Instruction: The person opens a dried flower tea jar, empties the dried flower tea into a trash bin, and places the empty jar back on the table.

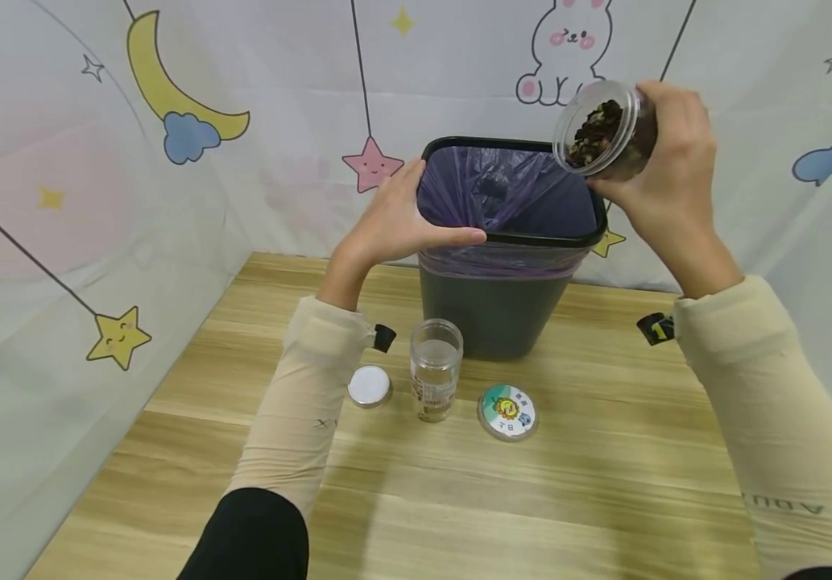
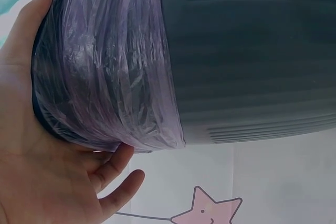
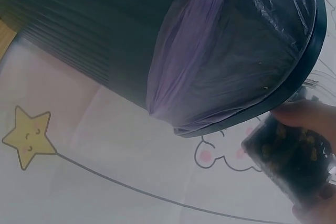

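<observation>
A dark grey trash can (image 1: 495, 310) with a black rim and a purple plastic liner (image 2: 113, 72) stands at the back of the table. My left hand (image 1: 395, 219) grips its left rim, thumb along the front edge and fingers round the outer side. In my right hand (image 1: 676, 153) is a clear plastic jar (image 1: 600, 133), tilted with its open mouth facing left over the can's right rim. Dark, leafy dried bits (image 1: 595, 135) lie inside the jar. The right wrist view shows the jar's base (image 3: 286, 156) beside the can's rim.
Below the can on the wooden table (image 1: 604, 467) stands a clear open jar (image 1: 435, 370). A white-topped lid (image 1: 369, 385) lies left of it, and a lid with a printed sunflower (image 1: 507, 412) lies right of it. A cartoon-printed cloth (image 1: 300, 97) hangs behind the can.
</observation>
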The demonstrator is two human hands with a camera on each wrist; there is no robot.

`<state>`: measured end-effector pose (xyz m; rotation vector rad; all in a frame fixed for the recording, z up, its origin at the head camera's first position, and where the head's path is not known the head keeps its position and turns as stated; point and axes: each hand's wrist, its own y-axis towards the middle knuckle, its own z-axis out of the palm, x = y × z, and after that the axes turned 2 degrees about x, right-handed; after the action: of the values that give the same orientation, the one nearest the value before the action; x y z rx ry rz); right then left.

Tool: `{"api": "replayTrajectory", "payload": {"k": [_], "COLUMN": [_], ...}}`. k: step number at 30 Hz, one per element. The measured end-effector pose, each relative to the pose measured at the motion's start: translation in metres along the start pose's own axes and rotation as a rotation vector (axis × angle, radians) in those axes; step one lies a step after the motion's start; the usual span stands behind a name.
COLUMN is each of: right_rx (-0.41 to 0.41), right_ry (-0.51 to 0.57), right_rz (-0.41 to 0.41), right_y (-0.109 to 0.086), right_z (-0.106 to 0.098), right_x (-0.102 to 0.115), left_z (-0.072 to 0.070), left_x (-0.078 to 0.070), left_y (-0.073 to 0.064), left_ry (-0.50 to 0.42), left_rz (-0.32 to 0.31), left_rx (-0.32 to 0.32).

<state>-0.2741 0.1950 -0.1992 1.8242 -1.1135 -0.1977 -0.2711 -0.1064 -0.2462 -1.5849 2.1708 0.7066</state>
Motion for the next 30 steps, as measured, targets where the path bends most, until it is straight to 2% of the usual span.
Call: {"api": "replayTrajectory", "payload": {"k": [20,30], "right_rx": [0.053,0.037], "right_ry": [-0.026,-0.023], "right_rz": [-0.056,-0.076], "right_y": [0.005,0.003], "right_z": [0.006,0.012], "right_x": [0.000,0.004], "left_z": [-0.003,-0.002], "left_x": [-0.002,-0.001], "left_y": [0.000,0.000], "left_ry": [0.027,0.018], "left_rz": [-0.004,-0.009], "left_rx": [0.023,0.019]}}
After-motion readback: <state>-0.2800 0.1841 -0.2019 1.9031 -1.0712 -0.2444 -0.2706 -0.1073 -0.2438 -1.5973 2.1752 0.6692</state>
